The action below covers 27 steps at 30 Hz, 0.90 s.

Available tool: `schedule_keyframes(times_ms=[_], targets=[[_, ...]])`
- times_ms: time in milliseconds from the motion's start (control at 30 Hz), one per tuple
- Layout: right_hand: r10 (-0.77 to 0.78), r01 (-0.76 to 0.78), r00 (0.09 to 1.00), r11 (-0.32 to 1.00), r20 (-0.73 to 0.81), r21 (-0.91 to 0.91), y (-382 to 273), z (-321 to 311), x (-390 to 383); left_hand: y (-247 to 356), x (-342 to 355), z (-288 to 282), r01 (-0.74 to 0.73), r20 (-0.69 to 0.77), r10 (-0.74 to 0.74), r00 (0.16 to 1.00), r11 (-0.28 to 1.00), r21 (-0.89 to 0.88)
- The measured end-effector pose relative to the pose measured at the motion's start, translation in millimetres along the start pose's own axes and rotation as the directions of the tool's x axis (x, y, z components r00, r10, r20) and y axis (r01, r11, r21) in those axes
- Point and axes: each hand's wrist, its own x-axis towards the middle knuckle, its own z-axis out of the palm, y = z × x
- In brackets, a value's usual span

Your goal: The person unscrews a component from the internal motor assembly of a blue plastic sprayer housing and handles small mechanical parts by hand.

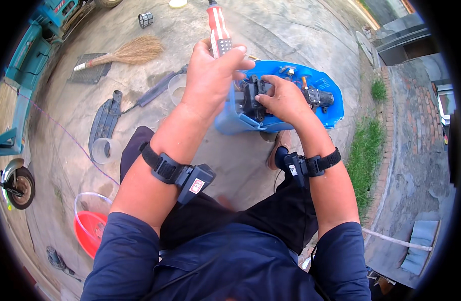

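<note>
- Two black bands, one on each of your forearms, each with a dark box.
- One left hand: your fingers and thumb are closed around one striped handle, red and white with a starred patch, raised above the near left end of the shell.
- One right hand: your thumb and forefinger are slightly parted against one black part; you touch it, but I cannot tell how firmly you grip it.
- One blue shell, in front of you on the ground; the black part sits at its left end, one dark metal unit at its right.
- One shoe of yours, just below the shell.
- One red bucket, to your left.
- Two clear cups, one near the black strap, one beside the shell.
- One broom, its handle over one dark mat.
- Two main grass patches, to the right.
- One wheel, at the left edge.
- One small basket and one pale yellow lid, beyond the broom.
- One teal vehicle, far left.
</note>
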Motion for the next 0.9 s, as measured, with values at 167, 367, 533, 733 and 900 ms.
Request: schedule_keyframes(times_ms=[167,367,533,733,900], targets=[[-0.010,0.011,0.998,1.000,0.059,-0.020,-4.3,-9.6,-3.6,1.8,0.2,-3.4,-0.008,0.013,0.008,1.000,1.000,0.005],[-0.143,0.156,0.984,0.980,0.109,-0.122,4.9,-20.0,-10.0,2.5,-3.3,-3.7,-0.002,0.010,0.002,1.000,1.000,-0.009],[-0.174,0.204,0.974,0.954,0.146,-0.221,-0.1,-23.8,-8.5,4.1,-3.7,-4.8,-0.001,0.019,0.002,1.000,1.000,-0.008],[-0.337,0.353,0.935,0.917,0.112,-0.185,19.7,-17.6,-2.0,3.5,-7.3,-4.0,0.010,0.018,-0.009,1.000,1.000,-0.010],[-0.345,0.359,0.932,0.921,0.108,-0.152,22.1,-15.1,1.0,7.8,-10.6,-3.7,0.036,0.013,-0.036,0.999,0.999,0.006]])
